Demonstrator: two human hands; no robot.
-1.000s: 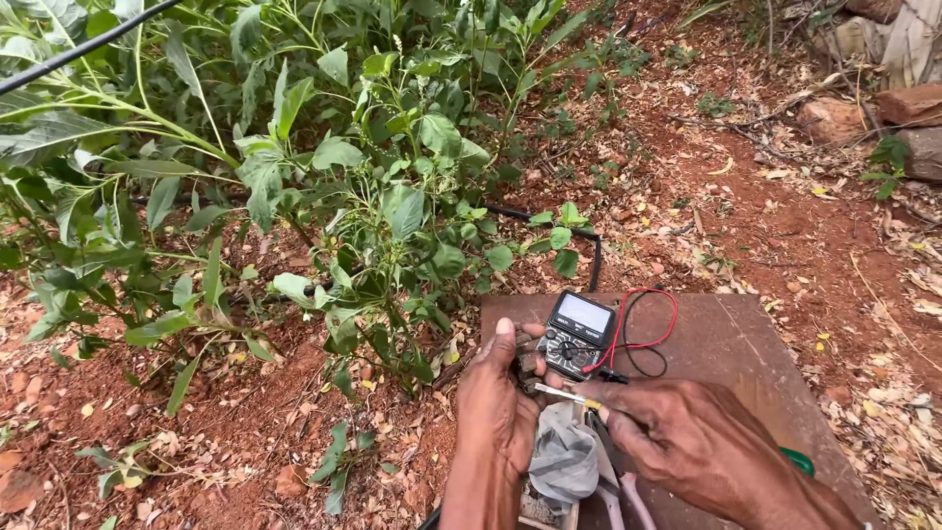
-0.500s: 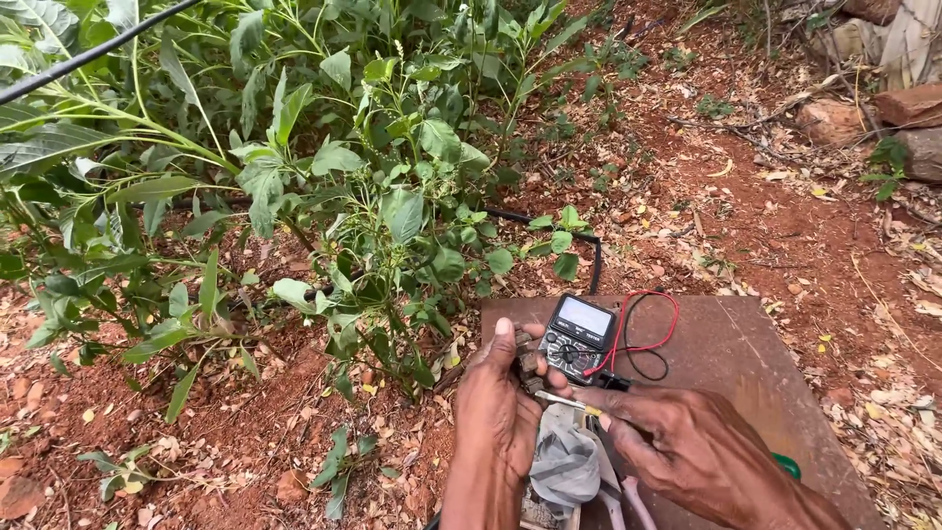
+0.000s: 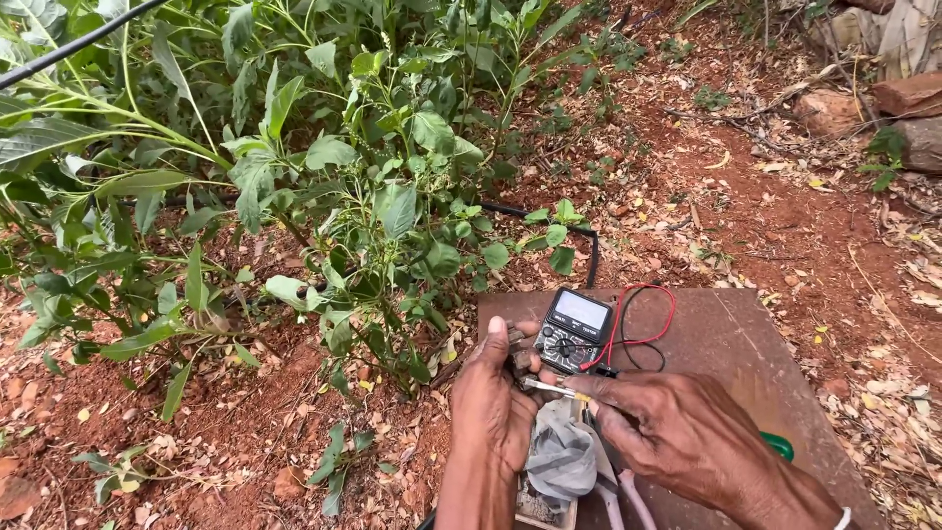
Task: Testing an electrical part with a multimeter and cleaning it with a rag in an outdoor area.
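Head view, operator A: Left hand (image 3: 496,407) is closed around a small dark part (image 3: 517,355) at the near-left corner of the brown board (image 3: 726,344), thumb up. Right hand (image 3: 677,432) pinches a thin metal tool with a yellow band (image 3: 554,389), tip laid against that part.

Operator B: Recommended technique?

Operator A: Judged from this view: keep the left hand resting on the board so the part stays fixed, and hold the tool tip steady on 1 contact point. The part is largely hidden by the fingers; its kind cannot be told.

Operator B: Surrounding items?

Operator A: 1 black multimeter (image 3: 574,329) lies just beyond the hands, screen up. Its red lead (image 3: 648,324) and black lead loop on the board beside it. 1 grey cloth (image 3: 561,456) lies under the hands. Pink-handled pliers (image 3: 618,491) lie near it. 1 green object (image 3: 780,447) shows behind the right wrist.

Operator B: Obstructions?

Operator A: The leads loop close to the right hand and could snag. Leafy plants (image 3: 324,177) crowd the board's left edge. Red soil with dry leaves (image 3: 785,196) surrounds everything.
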